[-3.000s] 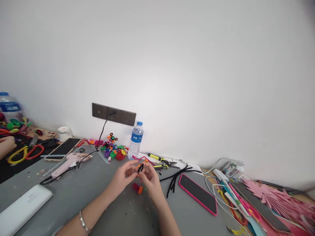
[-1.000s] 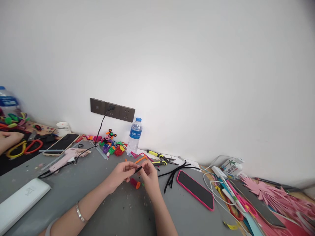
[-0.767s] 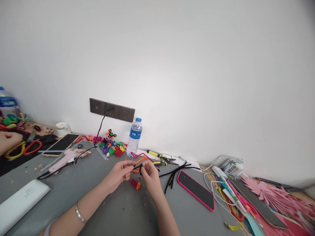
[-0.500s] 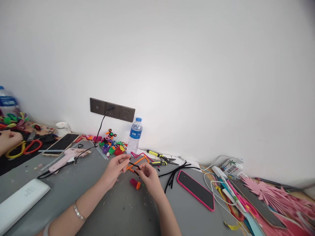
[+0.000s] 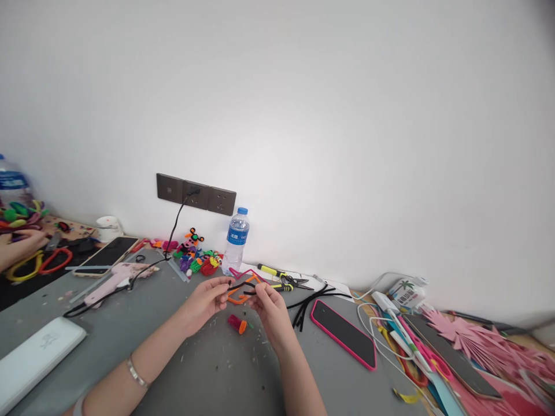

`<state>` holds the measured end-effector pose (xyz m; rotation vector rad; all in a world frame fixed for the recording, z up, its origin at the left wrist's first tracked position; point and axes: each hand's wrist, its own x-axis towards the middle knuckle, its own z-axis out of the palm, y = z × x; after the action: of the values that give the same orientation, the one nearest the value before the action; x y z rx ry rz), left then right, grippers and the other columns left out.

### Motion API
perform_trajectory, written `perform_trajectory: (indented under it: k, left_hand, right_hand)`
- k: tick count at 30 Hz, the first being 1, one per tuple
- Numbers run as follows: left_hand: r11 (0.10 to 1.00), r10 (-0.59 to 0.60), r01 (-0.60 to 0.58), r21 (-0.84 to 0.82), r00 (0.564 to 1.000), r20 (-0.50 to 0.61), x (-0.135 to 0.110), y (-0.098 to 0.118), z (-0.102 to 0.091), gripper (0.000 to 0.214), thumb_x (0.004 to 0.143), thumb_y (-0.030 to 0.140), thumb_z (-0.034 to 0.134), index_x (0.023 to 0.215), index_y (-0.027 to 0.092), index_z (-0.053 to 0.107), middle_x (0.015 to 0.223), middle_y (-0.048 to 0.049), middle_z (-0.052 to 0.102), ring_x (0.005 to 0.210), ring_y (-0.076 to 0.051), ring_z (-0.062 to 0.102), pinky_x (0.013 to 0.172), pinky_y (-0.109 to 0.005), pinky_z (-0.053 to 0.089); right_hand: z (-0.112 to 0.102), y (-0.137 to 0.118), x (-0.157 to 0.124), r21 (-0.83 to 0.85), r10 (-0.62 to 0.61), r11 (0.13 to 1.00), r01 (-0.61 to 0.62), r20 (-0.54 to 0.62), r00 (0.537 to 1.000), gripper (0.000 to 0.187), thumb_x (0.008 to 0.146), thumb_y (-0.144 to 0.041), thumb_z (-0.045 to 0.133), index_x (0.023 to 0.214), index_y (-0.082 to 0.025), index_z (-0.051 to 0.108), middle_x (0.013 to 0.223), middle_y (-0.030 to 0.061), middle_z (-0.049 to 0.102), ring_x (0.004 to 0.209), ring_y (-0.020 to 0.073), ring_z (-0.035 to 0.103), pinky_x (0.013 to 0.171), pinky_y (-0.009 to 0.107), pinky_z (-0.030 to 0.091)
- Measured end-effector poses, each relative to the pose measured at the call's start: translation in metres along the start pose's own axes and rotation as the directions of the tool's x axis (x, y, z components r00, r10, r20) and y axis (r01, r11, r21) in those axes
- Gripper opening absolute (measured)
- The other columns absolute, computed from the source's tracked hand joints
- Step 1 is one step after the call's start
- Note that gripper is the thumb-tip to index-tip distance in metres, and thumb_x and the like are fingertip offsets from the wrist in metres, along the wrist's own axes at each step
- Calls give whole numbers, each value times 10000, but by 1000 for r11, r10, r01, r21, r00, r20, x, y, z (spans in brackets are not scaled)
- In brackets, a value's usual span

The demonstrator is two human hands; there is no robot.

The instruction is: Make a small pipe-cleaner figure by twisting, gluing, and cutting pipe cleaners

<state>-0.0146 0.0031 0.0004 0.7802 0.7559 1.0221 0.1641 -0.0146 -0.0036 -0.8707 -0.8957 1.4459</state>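
Between my hands stretches a bent black pipe cleaner (image 5: 240, 285). My left hand (image 5: 210, 297) pinches one end of it. The other end is in the closed fingers of my right hand (image 5: 267, 303). Just behind lie bent orange pipe cleaners (image 5: 236, 299) and a magenta pipe cleaner (image 5: 249, 271). On the table below my fingers rests a small dark red piece with an orange end (image 5: 237, 324). Several black pipe cleaners (image 5: 303, 309) lie loose to the right of my right hand.
Yellow-handled pliers (image 5: 281, 287) and scissors lie behind my right hand. A water bottle (image 5: 235, 242) stands by the wall near small fuzzy figures (image 5: 199, 257). Left are a pink glue gun (image 5: 110, 282) and another person's hand (image 5: 19, 247); right, a pink-cased phone (image 5: 344, 335).
My hands have moved slightly apart, and more of the black pipe cleaner shows between them, with a bend near my right fingers. The other person's hand at left has shifted.
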Motion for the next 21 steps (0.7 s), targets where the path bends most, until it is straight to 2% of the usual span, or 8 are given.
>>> perform_trajectory:
  k: [2, 6, 8, 10, 13, 17, 19, 21]
  left_hand:
    - [999, -14, 15, -44, 1000, 12, 0, -1, 1, 222, 710, 282, 771, 849, 143, 668, 604, 36, 498, 554, -66, 429, 506, -190, 348]
    - [993, -43, 43, -108, 999, 7, -1, 0, 3, 223, 698, 276, 787, 819, 149, 650, 646, 11, 556, 603, -84, 508, 522, -187, 386]
    - [990, -51, 51, -130, 999, 10, -1, 1, 4, 231, 700, 280, 789, 826, 144, 651, 652, 0, 572, 611, -90, 527, 527, -187, 400]
    - [989, -46, 45, -140, 999, -7, -1, 3, 5, 232, 699, 281, 792, 821, 139, 654, 638, 2, 565, 595, -86, 523, 517, -182, 399]
    - [991, -14, 3, -131, 997, -82, 0, 4, 4, 244, 676, 283, 807, 800, 141, 653, 621, 13, 549, 572, -80, 508, 503, -174, 393]
    - [993, 60, -78, -91, 981, -187, 4, 3, -1, 299, 647, 335, 819, 811, 140, 661, 626, 19, 537, 586, -81, 506, 525, -175, 414]
    - [992, 93, -110, -68, 973, -212, 5, 2, -2, 329, 638, 366, 819, 818, 137, 667, 641, 16, 540, 603, -83, 508, 535, -176, 419]
    - [990, 109, -125, -60, 968, -226, 4, 2, -2, 343, 618, 372, 829, 813, 141, 665, 690, 6, 567, 615, -82, 512, 537, -180, 420]
  right_hand:
    - [0, 0, 1, 30, 10, 1000, -9, -19, 1000, 349, 667, -474, 773, 688, -170, 604, 675, 15, 664, 590, 123, 556, 622, 240, 422]
    - [1, -1, 1, 120, 45, 992, -41, -31, 998, 354, 647, -461, 793, 703, -171, 600, 829, 50, 711, 653, 140, 609, 643, 254, 442]
    - [1, -2, 0, 159, 56, 986, -53, -18, 998, 355, 637, -451, 803, 696, -175, 588, 810, 45, 711, 664, 143, 610, 647, 254, 445]
    - [2, -2, 0, 166, 51, 985, -50, -1, 999, 357, 655, -448, 794, 651, -178, 560, 685, 11, 674, 608, 118, 568, 619, 233, 430]
    - [1, -1, -1, 138, 26, 990, -28, 21, 999, 347, 704, -427, 767, 628, -182, 533, 491, -52, 540, 486, 75, 427, 532, 191, 358]
    - [-1, 1, 1, 172, 9, 985, -18, 57, 998, 245, 717, -352, 770, 786, -196, 594, 379, -117, 394, 400, 56, 231, 458, 183, 246]
    - [-1, 1, 1, 199, 19, 979, -35, 85, 996, 227, 720, -329, 767, 823, -190, 618, 369, -128, 357, 390, 52, 201, 449, 185, 237]
    - [-2, -1, 1, 231, 33, 972, -53, 87, 996, 216, 712, -315, 772, 818, -182, 638, 383, -122, 367, 386, 48, 238, 446, 182, 257]
